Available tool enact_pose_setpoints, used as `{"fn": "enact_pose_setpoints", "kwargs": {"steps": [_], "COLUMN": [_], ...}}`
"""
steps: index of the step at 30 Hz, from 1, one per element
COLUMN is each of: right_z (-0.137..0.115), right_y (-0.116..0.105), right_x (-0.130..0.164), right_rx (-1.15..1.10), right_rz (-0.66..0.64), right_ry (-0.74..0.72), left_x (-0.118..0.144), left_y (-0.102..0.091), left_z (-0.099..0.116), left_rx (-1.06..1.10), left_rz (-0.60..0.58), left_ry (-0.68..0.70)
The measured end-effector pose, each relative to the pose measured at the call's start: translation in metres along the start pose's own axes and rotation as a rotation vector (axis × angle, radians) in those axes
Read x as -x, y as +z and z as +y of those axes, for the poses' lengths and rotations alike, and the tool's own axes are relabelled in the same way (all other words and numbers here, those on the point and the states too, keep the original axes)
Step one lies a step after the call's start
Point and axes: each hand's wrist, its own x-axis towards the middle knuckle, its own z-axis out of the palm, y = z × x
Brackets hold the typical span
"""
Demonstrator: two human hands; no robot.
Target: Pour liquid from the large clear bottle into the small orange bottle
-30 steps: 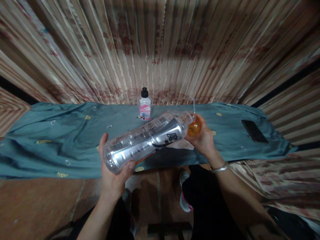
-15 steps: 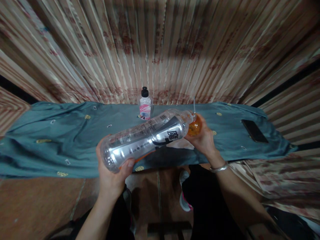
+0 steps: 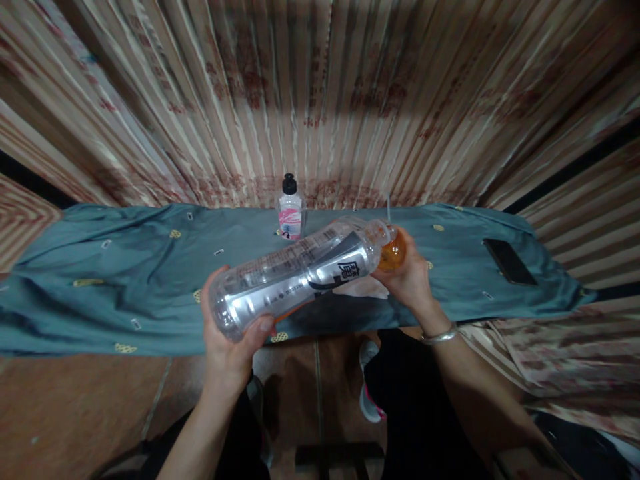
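Observation:
My left hand [image 3: 233, 350] is wrapped round the base of a large clear plastic bottle [image 3: 295, 277] with a silver label and dark lettering. The bottle lies tilted, its uncapped mouth to the right and a little higher than its base. My right hand [image 3: 407, 280] is closed round a rounded, see-through orange container [image 3: 393, 252], right at the bottle's mouth. The mouth overlaps the container in view, and whether they touch I cannot tell. A thin pale stick [image 3: 389, 207] shows just above the container. Inside the clear bottle I make out no liquid.
On the teal cloth [image 3: 140, 267] stands a small clear bottle [image 3: 290, 217] with a black cap and pink label. A white sheet [image 3: 365, 288] lies below the large bottle. Farther right is a black phone [image 3: 510, 261]. A striped curtain [image 3: 320, 100] hangs behind.
My left hand and the clear bottle have shifted slightly to the right. My right hand and the orange container have moved very little, also to the right.

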Motion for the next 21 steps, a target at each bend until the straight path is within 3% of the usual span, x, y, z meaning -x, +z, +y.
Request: {"fn": "enact_pose_setpoints", "kwargs": {"steps": [3,6,21], "right_z": [0.0006,0.0018,0.0050], "right_y": [-0.0007,-0.0005,0.0015], "right_x": [-0.0006,-0.0005,-0.0003], "right_rx": [-0.008,0.003,-0.010], "right_rz": [-0.008,0.003,0.018], "right_ry": [0.020,0.022,0.015], "left_x": [0.0012,0.0031,0.0035], "left_y": [0.0008,0.0003,-0.0002], "left_z": [-0.0035,-0.0050,-0.0087], "left_rx": [0.178,0.202,0.239], "left_rz": [-0.048,-0.047,-0.055], "left_ry": [-0.124,-0.174,-0.199]}}
